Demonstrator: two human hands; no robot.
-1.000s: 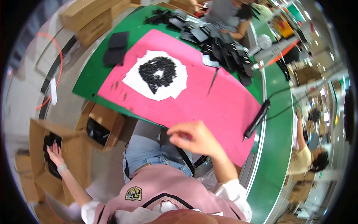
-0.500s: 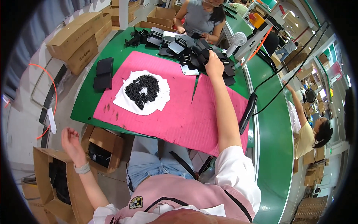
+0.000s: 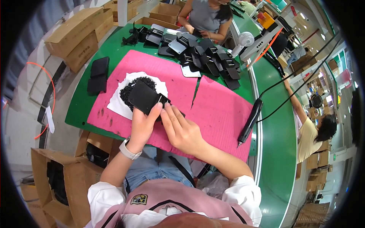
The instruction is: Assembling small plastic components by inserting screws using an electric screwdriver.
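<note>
Over the pink mat (image 3: 213, 114) I hold a black hinged plate (image 3: 142, 97) with both hands. My left hand (image 3: 142, 127) is closed around its lower edge, thumb on top near the hinge. From the other side, my right hand (image 3: 182, 131) presses its fingers on the hinge end and hides part of it. Just beyond the plate, small black screws (image 3: 127, 92) lie heaped on a white cloth (image 3: 118, 102), partly covered by it. Toward the right edge of the mat is a black electric screwdriver (image 3: 251, 121) with a cable.
Many similar black plates (image 3: 207, 57) are piled at the back. Another black piece (image 3: 99, 75) lies on the green table (image 3: 78, 110) at left. A white fan (image 3: 244, 40) stands back right; opposite, a person (image 3: 207, 19) works. Cardboard boxes (image 3: 81, 182) stand at lower left.
My right hand has come back from the pile to the near mat with a hinged plate. My left hand has moved in from the left and grips it too.
</note>
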